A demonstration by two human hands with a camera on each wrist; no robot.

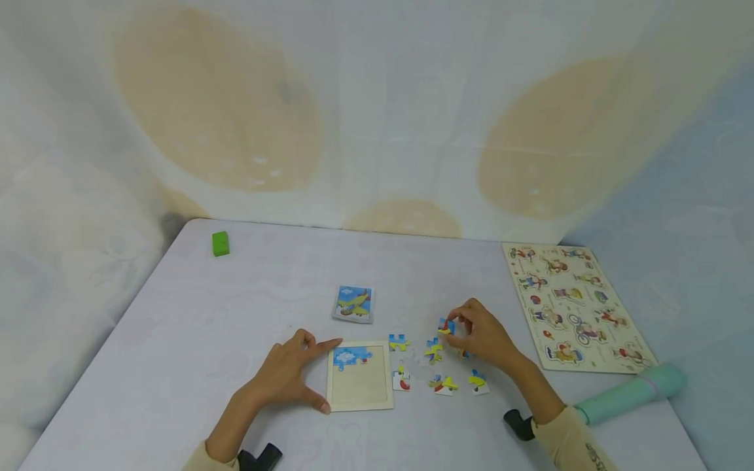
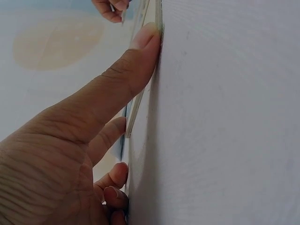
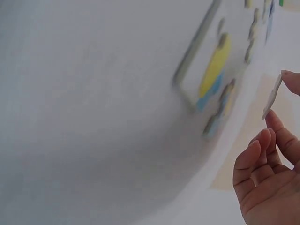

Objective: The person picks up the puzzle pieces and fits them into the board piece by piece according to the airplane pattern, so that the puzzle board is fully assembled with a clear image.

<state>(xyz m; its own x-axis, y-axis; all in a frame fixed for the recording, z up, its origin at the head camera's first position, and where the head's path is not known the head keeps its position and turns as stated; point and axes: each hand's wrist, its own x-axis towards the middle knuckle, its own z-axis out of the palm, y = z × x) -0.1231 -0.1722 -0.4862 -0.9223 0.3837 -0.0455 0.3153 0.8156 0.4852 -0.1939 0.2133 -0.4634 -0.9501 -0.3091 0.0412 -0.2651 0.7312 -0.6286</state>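
A square wooden puzzle tray (image 1: 389,379) lies before the person, with joined blue-sky puzzle pieces (image 1: 351,356) along its upper left. The left hand (image 1: 283,374) spans the tray's left side, forefinger at the top left corner and thumb at the bottom left; in the left wrist view the thumb (image 2: 117,77) presses the tray's edge. Between thumb and forefinger, the right hand (image 1: 485,335) pinches a blue, red and yellow puzzle piece (image 1: 445,327), seen edge-on in the right wrist view. Several loose pieces lie right of the tray, among them a yellow and blue piece (image 1: 434,350).
A picture card or packet with an airplane (image 1: 354,303) lies beyond the tray. A green block (image 1: 220,243) sits at the far left. To the right lie a large picture board (image 1: 574,307) and a mint-green roll (image 1: 630,394), near the table's right edge.
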